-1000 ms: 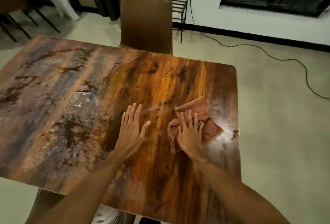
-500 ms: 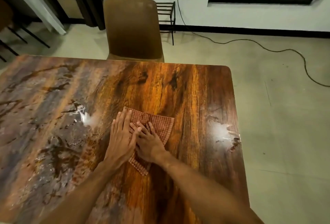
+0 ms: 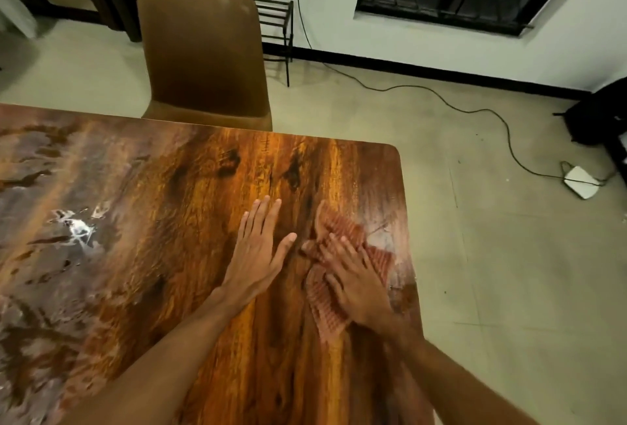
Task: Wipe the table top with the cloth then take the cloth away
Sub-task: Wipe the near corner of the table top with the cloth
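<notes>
1. Since half a second ago the cloth (image 3: 339, 226) has slid from the middle of the counter (image 3: 169, 187) toward its right edge under the right hand (image 3: 356, 284). The left hand (image 3: 258, 251), which then overlapped the cloth, now lies on bare wood beside it.
2. Far left, a wet, shiny smear (image 3: 79, 228) sits on the greyish part of the counter, well apart from both hands.
3. Behind the counter's far edge stands a brown chair (image 3: 203, 51), with a dark wire rack (image 3: 276, 22) against the wall just to its right.
4. The left hand lies palm down, fingers straight and close together, thumb pointing out toward the cloth but not touching it.
5. The cloth, red and ribbed, is rumpled flat on the counter near the right edge, showing both above and below the right hand.
6. The right hand presses down on the cloth, its fingers spread and straight.
7. On the floor to the right, a black cable (image 3: 441, 100) runs from the wall to a white box (image 3: 581, 183); a black bag (image 3: 597, 116) sits near the wall.
</notes>
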Motion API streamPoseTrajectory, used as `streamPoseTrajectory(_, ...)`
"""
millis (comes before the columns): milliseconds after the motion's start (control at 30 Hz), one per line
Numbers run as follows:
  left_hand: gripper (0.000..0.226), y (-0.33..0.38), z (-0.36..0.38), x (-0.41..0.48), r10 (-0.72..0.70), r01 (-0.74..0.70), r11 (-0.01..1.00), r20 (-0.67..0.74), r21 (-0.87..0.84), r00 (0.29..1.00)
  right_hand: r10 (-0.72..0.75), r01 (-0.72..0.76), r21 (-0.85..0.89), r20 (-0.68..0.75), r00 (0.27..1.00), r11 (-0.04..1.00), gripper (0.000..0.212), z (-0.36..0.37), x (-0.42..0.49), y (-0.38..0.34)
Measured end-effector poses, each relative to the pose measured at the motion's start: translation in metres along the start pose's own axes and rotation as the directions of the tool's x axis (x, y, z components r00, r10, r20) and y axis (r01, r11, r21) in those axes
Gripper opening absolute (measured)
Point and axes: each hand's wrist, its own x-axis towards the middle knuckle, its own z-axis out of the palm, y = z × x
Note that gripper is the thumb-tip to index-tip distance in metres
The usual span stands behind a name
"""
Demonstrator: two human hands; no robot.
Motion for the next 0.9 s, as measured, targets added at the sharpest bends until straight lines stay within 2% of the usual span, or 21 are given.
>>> streamPoseTrajectory(100, 0.074, 0.013, 0.014, 0.002, -0.005, 0.005, 1.0, 0.01, 0.003, 1.0, 0.226, -0.227, -0.006, -0.058, 0.972, 0.974, 0.06, -0.044, 0.055, 0.055)
streamPoseTrajectory(167, 0.074, 0.026, 0.024, 0.001, -0.026, 0.026, 1.0, 0.025, 0.011, 0.999, 0.238, -0.24, -0.027, -0.08, 0.968, 0.97, 0.06, -0.045, 0.064, 0.065)
streamPoseTrajectory(233, 0.074, 0.039, 0.034, -0.002, -0.063, 0.063, 0.998, 0.026, 0.008, 0.998, 0.189, -0.193, -0.038, -0.09, 0.978, 0.98, 0.06, -0.025, 0.035, 0.052)
streamPoseTrajectory(300, 0.074, 0.054, 0.043, -0.001, -0.104, 0.104, 0.994, 0.003, 0.023, 0.995, 0.074, -0.075, -0.018, -0.076, 0.994, 0.997, 0.059, -0.002, -0.012, 0.039)
streamPoseTrajectory(400, 0.073, 0.076, 0.059, -0.003, -0.131, 0.134, 0.99, -0.047, 0.054, 0.99, -0.103, 0.103, -0.008, -0.01, 0.995, 0.995, 0.059, -0.012, -0.019, 0.075)
streamPoseTrajectory(533, 0.071, 0.096, 0.077, -0.012, -0.166, 0.174, 0.981, -0.09, 0.087, 0.982, 0.007, -0.011, -0.112, -0.034, 0.999, 0.994, 0.061, -0.074, 0.07, 0.133)
streamPoseTrajectory(600, 0.071, 0.106, 0.083, -0.022, -0.194, 0.202, 0.974, -0.089, 0.098, 0.977, 0.001, -0.003, -0.108, -0.023, 1.0, 0.994, 0.06, -0.077, 0.074, 0.137)
streamPoseTrajectory(667, 0.071, 0.115, 0.087, -0.034, -0.215, 0.222, 0.971, -0.091, 0.085, 0.973, -0.059, 0.056, -0.083, -0.025, 0.998, 0.995, 0.059, -0.055, 0.034, 0.125)
streamPoseTrajectory(733, 0.072, 0.122, 0.087, -0.045, -0.233, 0.239, 0.969, -0.09, 0.065, 0.968, -0.188, 0.188, -0.044, 0.004, 0.982, 0.981, 0.059, -0.028, -0.031, 0.109)
streamPoseTrajectory(833, 0.072, 0.124, 0.089, -0.062, -0.233, 0.238, 0.97, -0.096, 0.044, 0.968, -0.377, 0.383, -0.028, 0.122, 0.918, 0.923, 0.06, -0.014, -0.069, 0.113)
streamPoseTrajectory(900, 0.07, 0.121, 0.088, -0.075, -0.234, 0.241, 0.969, -0.101, 0.056, 0.967, -0.332, 0.341, -0.075, 0.109, 0.937, 0.937, 0.061, -0.026, -0.043, 0.12)
